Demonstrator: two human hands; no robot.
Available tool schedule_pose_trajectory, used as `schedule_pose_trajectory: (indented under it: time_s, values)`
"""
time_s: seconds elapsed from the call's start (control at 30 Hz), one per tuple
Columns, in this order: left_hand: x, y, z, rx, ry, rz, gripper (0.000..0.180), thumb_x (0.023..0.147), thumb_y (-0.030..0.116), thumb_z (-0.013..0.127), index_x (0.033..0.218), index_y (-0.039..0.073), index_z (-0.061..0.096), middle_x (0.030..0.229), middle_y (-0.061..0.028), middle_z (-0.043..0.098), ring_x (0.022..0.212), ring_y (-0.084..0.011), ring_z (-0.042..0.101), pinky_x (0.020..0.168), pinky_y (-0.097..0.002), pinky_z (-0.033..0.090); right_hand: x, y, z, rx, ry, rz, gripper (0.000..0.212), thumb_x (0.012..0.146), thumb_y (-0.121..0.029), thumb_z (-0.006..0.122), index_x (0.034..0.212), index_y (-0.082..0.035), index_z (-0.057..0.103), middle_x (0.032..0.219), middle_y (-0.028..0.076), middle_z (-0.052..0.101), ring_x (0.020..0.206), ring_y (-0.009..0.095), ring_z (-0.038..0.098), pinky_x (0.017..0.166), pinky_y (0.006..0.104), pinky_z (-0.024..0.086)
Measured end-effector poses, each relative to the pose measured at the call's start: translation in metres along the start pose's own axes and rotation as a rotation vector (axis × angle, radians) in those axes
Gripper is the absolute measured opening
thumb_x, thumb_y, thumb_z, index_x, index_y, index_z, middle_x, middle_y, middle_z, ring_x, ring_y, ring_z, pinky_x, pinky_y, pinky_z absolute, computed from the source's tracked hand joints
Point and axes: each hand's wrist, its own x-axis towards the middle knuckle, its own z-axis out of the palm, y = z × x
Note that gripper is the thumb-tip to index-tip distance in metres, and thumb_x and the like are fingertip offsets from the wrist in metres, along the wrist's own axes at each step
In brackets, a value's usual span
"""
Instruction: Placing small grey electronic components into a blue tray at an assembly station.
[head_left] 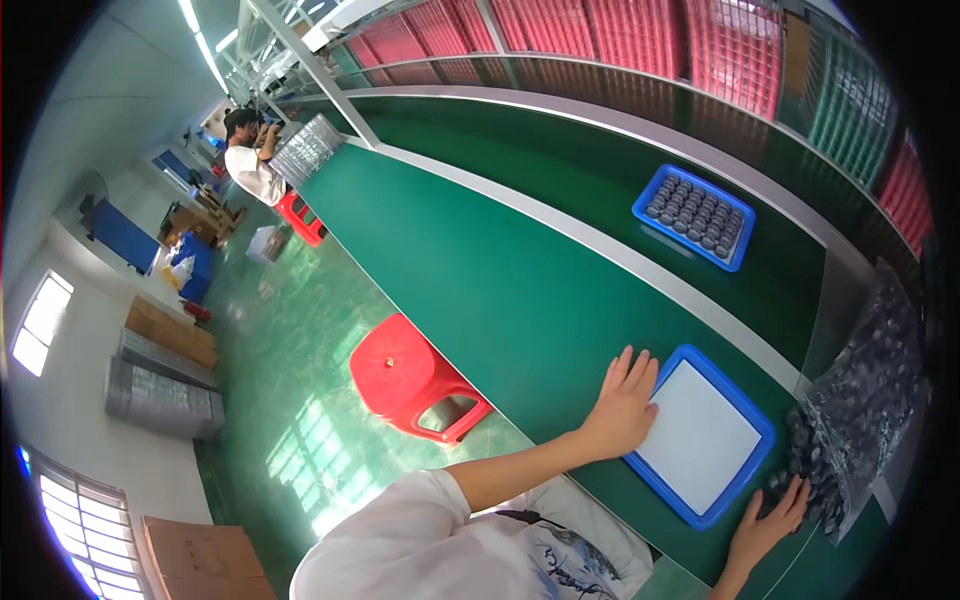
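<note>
A blue tray [765, 437] with a white sheet [700, 437] across its bottom lies on the green bench in front of me. My left hand [622, 408] is open beside its left rim, fingers stretched out and thumb at the rim. To the right of the tray, small dark round parts [818, 470] spill from the mouth of a clear plastic bag [870, 400]. My right hand [772, 522] reaches to the near edge of that pile, its fingers apart and touching or almost touching the parts. No part shows in either hand.
Another blue tray [737, 258], with rows of dark round parts, sits on the conveyor belt [560, 150] behind the bench [430, 250]. A red stool [395, 365] stands left of me. Farther off, a person [255, 160] sits near stacked clear trays [308, 148].
</note>
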Motion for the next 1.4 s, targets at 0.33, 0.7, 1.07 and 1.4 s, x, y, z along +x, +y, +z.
schedule_pose_trajectory:
  time_s: [0.33, 0.7, 1.07, 1.4]
  values:
    - [0.060, 0.151, 0.106, -0.262, -0.472, 0.808, 0.050, 0.079, 0.020, 0.073, 0.123, 0.000, 0.061, 0.126, -0.0208, 0.057, 0.112, -0.0380, 0.055, 0.098, -0.0459, 0.043, 0.006, 0.009, -0.014, 0.243, -0.086, -0.098, 0.057, 0.095, -0.020, 0.063, 0.145, 0.001, 0.045, 0.157, 0.021, 0.037, 0.135, 0.046, 0.040, 0.113, 0.0551, 0.031]
    - [0.041, 0.161, 0.181, -0.150, -0.437, 1.003, 0.030, 0.071, 0.023, 0.073, 0.094, 0.004, 0.072, 0.107, -0.0183, 0.059, 0.102, -0.0344, 0.057, 0.086, -0.0427, 0.046, -0.006, 0.006, -0.064, 0.064, 0.187, -0.051, 0.029, 0.088, -0.024, 0.080, 0.100, 0.001, 0.072, 0.101, 0.021, 0.068, 0.096, 0.038, 0.065, 0.081, 0.0488, 0.053]
    - [0.051, 0.115, 0.079, -0.637, -0.336, 0.798, 0.021, 0.076, 0.006, 0.067, 0.096, 0.001, 0.065, 0.109, -0.0174, 0.054, 0.101, -0.0379, 0.054, 0.084, -0.0427, 0.049, -0.027, 0.041, -0.060, 0.038, 0.048, -0.068, 0.045, 0.096, -0.044, 0.067, 0.112, -0.001, 0.069, 0.111, 0.025, 0.064, 0.102, 0.043, 0.062, 0.088, 0.0529, 0.049]
    - [0.039, 0.052, 0.031, -0.074, -0.267, 0.813, 0.016, 0.073, 0.017, 0.070, 0.083, 0.004, 0.067, 0.095, -0.0155, 0.056, 0.099, -0.0328, 0.049, 0.088, -0.0435, 0.040, -0.020, 0.040, -0.065, 0.064, -0.112, 0.017, 0.034, 0.095, -0.031, 0.071, 0.112, -0.001, 0.070, 0.106, 0.021, 0.067, 0.095, 0.041, 0.063, 0.087, 0.0488, 0.051]
